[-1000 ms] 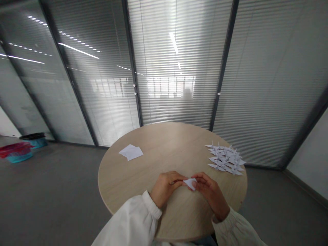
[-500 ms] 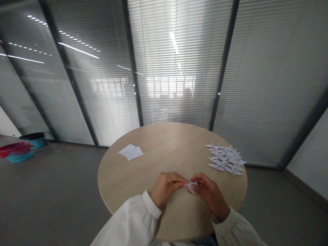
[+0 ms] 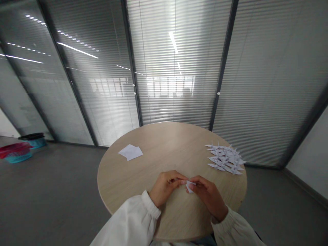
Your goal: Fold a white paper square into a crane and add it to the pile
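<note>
A small folded piece of white paper [image 3: 190, 187] is held between both hands, just above the near part of the round wooden table [image 3: 169, 143]. My left hand [image 3: 166, 186] pinches its left edge between thumb and fingertips. On the other side, my right hand [image 3: 207, 193] grips the paper with its thumb and curled fingers. Parts of the folds are hidden behind the fingers. Several folded white paper cranes [image 3: 225, 159] stand in tight rows at the table's right side. Flat white paper sheets [image 3: 130, 152] lie overlapping at the left.
Beyond the table stands a glass partition with blinds [image 3: 176, 102]. On the floor at far left are a blue bin with a red liner [image 3: 17, 153] and another blue bin with a black liner [image 3: 34, 139].
My right hand has shifted slightly left, its fingers closing in nearer the left fingertips. The folded paper has turned a little between the hands. The cranes and flat sheets stay put.
</note>
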`<state>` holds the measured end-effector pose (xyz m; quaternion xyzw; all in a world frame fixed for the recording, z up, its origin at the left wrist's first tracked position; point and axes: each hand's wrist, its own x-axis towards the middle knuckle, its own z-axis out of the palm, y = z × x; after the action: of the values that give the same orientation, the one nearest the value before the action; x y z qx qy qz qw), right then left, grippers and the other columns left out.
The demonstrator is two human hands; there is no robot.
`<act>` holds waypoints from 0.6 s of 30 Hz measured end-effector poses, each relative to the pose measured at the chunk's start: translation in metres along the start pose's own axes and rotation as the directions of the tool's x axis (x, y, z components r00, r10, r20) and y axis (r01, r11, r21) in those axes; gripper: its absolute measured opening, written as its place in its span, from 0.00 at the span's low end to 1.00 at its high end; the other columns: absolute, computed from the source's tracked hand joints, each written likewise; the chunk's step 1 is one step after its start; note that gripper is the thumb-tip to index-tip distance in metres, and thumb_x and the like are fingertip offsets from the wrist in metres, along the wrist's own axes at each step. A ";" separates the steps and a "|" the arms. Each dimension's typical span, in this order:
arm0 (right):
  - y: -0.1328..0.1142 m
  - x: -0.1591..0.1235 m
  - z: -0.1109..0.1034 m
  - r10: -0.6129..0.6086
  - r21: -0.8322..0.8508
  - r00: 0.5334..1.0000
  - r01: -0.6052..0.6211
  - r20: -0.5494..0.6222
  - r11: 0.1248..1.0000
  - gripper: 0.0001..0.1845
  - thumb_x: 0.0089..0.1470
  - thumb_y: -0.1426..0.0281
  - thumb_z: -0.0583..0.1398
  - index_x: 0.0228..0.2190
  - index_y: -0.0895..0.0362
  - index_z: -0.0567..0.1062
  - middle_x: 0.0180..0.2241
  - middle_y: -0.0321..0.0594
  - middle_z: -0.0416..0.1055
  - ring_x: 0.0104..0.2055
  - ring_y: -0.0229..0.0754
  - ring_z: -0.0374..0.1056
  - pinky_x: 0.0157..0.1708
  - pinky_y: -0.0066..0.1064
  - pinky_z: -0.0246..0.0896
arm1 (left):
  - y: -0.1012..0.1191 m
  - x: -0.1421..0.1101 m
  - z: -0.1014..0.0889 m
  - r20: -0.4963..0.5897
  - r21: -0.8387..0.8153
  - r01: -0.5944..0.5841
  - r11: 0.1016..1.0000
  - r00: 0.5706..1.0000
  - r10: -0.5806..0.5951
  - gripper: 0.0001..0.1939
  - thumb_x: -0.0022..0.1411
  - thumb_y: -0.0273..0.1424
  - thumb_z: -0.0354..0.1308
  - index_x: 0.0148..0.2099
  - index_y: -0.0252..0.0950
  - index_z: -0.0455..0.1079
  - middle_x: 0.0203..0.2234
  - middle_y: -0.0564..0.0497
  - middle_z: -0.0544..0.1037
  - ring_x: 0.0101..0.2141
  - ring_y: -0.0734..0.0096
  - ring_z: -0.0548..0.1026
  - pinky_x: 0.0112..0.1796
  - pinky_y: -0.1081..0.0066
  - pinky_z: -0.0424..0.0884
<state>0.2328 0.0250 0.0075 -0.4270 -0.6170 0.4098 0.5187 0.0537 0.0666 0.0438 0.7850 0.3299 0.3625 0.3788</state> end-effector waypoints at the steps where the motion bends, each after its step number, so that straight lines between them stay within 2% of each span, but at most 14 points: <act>1: 0.001 0.000 0.000 -0.018 -0.044 1.000 0.017 -0.018 0.999 0.14 0.52 0.58 0.59 0.31 0.57 0.75 0.28 0.39 0.74 0.33 0.41 0.70 0.35 0.28 0.63 | 0.000 0.000 0.000 -0.001 -0.003 0.004 1.000 1.000 -0.004 0.11 0.56 0.34 0.60 0.40 0.35 0.76 0.30 0.48 0.79 0.29 0.72 0.73 0.30 0.76 0.67; 4: 0.000 -0.001 0.000 -0.066 -0.178 0.996 0.054 -0.059 0.982 0.13 0.53 0.59 0.58 0.31 0.55 0.76 0.30 0.39 0.75 0.34 0.41 0.71 0.36 0.27 0.62 | 0.000 0.000 0.001 -0.002 0.042 -0.014 0.999 1.000 0.014 0.16 0.50 0.33 0.65 0.43 0.36 0.74 0.31 0.50 0.79 0.31 0.72 0.74 0.32 0.76 0.67; 7: -0.002 -0.002 0.001 -0.084 -0.256 0.994 0.063 -0.070 0.965 0.13 0.54 0.59 0.58 0.30 0.54 0.77 0.31 0.38 0.76 0.35 0.41 0.71 0.37 0.26 0.62 | 0.000 0.000 0.000 -0.006 0.128 -0.065 0.990 0.998 0.067 0.10 0.52 0.34 0.64 0.38 0.36 0.76 0.30 0.51 0.78 0.31 0.73 0.74 0.32 0.76 0.67; 10: -0.002 -0.002 0.001 -0.076 -0.296 0.992 0.044 -0.097 0.954 0.13 0.53 0.59 0.58 0.29 0.54 0.77 0.30 0.38 0.76 0.35 0.41 0.71 0.37 0.25 0.62 | 0.000 -0.001 -0.001 -0.007 0.163 -0.114 0.980 0.993 0.116 0.07 0.55 0.34 0.62 0.35 0.36 0.76 0.28 0.51 0.78 0.30 0.74 0.74 0.31 0.78 0.66; 18: -0.001 -0.001 0.000 -0.091 -0.308 0.993 0.062 -0.079 0.949 0.12 0.54 0.60 0.58 0.30 0.53 0.77 0.31 0.37 0.77 0.36 0.41 0.72 0.38 0.24 0.62 | 0.005 -0.003 -0.002 0.011 0.163 -0.193 0.968 0.981 0.193 0.09 0.59 0.35 0.58 0.36 0.36 0.76 0.29 0.49 0.77 0.31 0.73 0.73 0.33 0.77 0.67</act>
<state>0.2325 0.0234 0.0080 -0.4962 -0.6643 0.2690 0.4901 0.0519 0.0618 0.0478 0.8409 0.2816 0.3713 0.2751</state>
